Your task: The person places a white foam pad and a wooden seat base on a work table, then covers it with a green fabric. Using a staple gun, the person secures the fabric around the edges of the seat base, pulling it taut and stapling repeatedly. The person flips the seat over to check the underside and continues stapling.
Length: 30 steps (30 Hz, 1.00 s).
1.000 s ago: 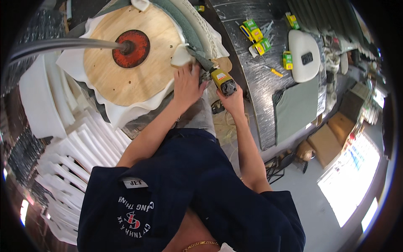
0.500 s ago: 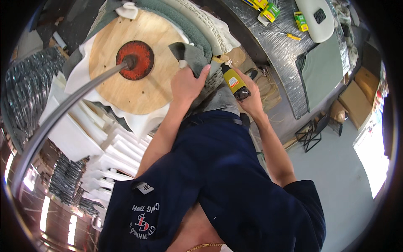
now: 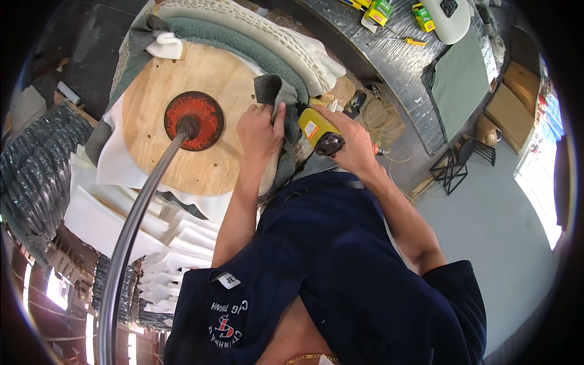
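Observation:
A round plywood board point(image 3: 149, 91) lies face up with grey-green fabric point(image 3: 240, 45) and white padding wrapped around its edge. My left hand point(image 3: 260, 132) is closed on a folded flap of grey fabric point(image 3: 283, 92) at the board's right edge. A yellow and black staple gun point(image 3: 319, 130) is gripped in my right hand point(image 3: 356, 145), its nose pointing at the fabric beside my left fingers. The exact tip of the nose is hard to make out. A rust-red disc point(image 3: 210, 118) with a curved metal bar point(image 3: 141, 216) sits on the plywood.
White curved pieces point(image 3: 176, 237) are stacked at the left, near black plastic-wrapped bundles point(image 3: 42, 146). To the right, a table point(image 3: 359, 48) carries green-yellow boxes point(image 3: 381, 11), a yellow-handled screwdriver point(image 3: 413, 41) and grey-green fabric sheets point(image 3: 459, 85). Thin tubing point(image 3: 380, 118) coils beneath it.
The plywood board and its fabric have turned, and the metal bar now stands steeper in view. The staple gun has moved left, closer to my left hand, which still grips the fabric.

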Motion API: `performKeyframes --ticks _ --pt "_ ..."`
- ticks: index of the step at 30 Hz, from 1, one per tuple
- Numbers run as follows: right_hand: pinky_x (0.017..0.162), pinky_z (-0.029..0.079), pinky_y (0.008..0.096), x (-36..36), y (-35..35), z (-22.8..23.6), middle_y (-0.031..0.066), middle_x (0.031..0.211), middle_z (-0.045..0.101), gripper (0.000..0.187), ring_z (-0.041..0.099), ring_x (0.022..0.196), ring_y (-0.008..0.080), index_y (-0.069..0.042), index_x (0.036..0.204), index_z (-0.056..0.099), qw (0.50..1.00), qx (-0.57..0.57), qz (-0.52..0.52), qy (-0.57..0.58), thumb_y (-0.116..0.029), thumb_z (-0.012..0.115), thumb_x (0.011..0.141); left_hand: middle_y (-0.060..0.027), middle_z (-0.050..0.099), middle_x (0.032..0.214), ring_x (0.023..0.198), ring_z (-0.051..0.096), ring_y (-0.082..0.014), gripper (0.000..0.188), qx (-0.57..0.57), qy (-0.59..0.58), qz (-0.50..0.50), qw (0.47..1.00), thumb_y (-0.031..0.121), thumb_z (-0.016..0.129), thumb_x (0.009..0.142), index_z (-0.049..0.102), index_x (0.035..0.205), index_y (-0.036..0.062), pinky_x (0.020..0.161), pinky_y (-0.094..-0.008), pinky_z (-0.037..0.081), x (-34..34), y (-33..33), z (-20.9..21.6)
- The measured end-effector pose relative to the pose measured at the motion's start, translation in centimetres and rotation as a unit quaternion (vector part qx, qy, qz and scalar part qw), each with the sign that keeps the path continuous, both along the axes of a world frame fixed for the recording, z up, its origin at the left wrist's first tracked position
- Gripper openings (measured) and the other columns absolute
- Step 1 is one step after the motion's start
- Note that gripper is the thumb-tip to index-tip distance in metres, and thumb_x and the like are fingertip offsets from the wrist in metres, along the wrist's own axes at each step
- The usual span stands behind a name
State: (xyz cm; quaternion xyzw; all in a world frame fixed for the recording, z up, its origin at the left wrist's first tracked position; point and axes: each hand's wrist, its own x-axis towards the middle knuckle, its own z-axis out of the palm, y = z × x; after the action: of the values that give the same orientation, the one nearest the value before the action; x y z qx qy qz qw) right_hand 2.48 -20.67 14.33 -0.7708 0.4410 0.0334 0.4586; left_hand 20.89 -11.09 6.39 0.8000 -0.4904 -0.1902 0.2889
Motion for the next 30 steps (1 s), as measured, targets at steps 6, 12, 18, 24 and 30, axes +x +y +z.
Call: performKeyframes --ticks 6,12,18,24,30 --pt "0.091 0.054 0.0446 2.0 -0.1 -0.6 0.0200 0.117 0.070 0.068 0.067 0.108 0.0403 -0.014 0.141 0.059 0.998 -0.004 -0.019 0.064 -0.011 0.076 0.075 -0.0128 0.062 0.068 0.070 0.059 -0.0333 0.035 -0.052 -0.039 -0.081 0.995 0.028 0.070 0.094 0.063 0.068 0.0050 0.062 -0.0454 0.043 2.1 -3.2 -1.2" --pt "0.090 0.054 0.0455 -0.2 0.4 -1.4 0.0204 0.113 0.071 0.064 0.068 0.105 0.0404 -0.011 0.137 0.061 0.999 -0.018 -0.015 -0.032 -0.009 0.077 0.075 -0.0047 0.068 0.068 0.073 0.060 -0.0245 0.037 -0.049 -0.066 -0.134 0.988 0.033 0.067 0.094 0.067 0.066 0.0101 0.066 -0.0393 0.042 3.8 -3.2 -3.0" --pt "0.089 0.055 0.0457 1.8 1.1 -0.5 0.0204 0.114 0.072 0.065 0.068 0.105 0.0406 -0.015 0.138 0.061 0.999 -0.002 -0.042 0.014 -0.011 0.077 0.075 -0.0037 0.067 0.067 0.074 0.059 -0.0243 0.036 -0.068 -0.042 -0.132 0.988 0.033 0.068 0.093 0.067 0.065 0.0108 0.069 -0.0391 0.041 3.7 -2.9 -3.5" --pt "0.089 0.055 0.0478 2.0 2.5 -1.0 0.0195 0.111 0.072 0.066 0.068 0.103 0.0405 -0.017 0.138 0.060 0.997 -0.013 -0.062 0.050 -0.015 0.078 0.075 -0.0034 0.065 0.065 0.075 0.057 -0.0237 0.034 -0.118 -0.064 -0.144 0.980 0.030 0.070 0.091 0.065 0.064 0.0111 0.075 -0.0393 0.037 4.0 -2.9 -4.4" --pt "0.083 0.057 0.0502 2.4 2.7 -0.8 0.0176 0.107 0.070 0.074 0.070 0.097 0.0406 -0.024 0.141 0.055 0.994 -0.020 -0.016 0.102 -0.016 0.082 0.072 -0.0044 0.065 0.064 0.074 0.057 -0.0237 0.034 -0.138 -0.069 -0.151 0.976 0.030 0.071 0.089 0.063 0.061 0.0109 0.075 -0.0401 0.036 3.8 -3.1 -4.7"
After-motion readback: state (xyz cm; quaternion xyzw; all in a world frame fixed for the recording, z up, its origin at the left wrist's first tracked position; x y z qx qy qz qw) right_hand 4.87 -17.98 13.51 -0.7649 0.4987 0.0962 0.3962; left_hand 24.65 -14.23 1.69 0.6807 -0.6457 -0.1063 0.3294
